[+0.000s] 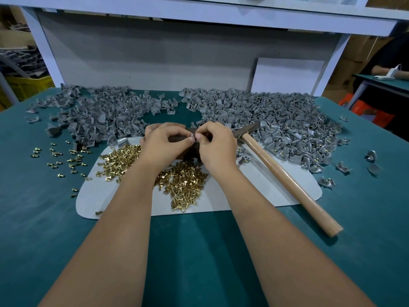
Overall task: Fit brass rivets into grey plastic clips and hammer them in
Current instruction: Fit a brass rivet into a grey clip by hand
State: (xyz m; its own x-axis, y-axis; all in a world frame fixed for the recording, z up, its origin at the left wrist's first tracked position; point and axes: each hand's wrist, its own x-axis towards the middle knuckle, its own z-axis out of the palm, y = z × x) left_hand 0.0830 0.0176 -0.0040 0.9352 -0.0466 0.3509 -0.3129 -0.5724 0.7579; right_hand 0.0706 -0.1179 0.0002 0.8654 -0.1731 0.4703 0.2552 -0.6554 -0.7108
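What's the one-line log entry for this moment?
step: fitting rivet | left hand and right hand: pinching clip | hammer: idle on table

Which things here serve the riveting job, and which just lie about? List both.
Job: grey clip pinched between left hand and right hand; brass rivets; clip piles; hammer; white mat.
Lying about: yellow crate; white board.

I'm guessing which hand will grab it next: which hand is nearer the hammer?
Right. The right hand sits just beside the hammer, close to its head. The left hand is farther off, beyond the right hand.
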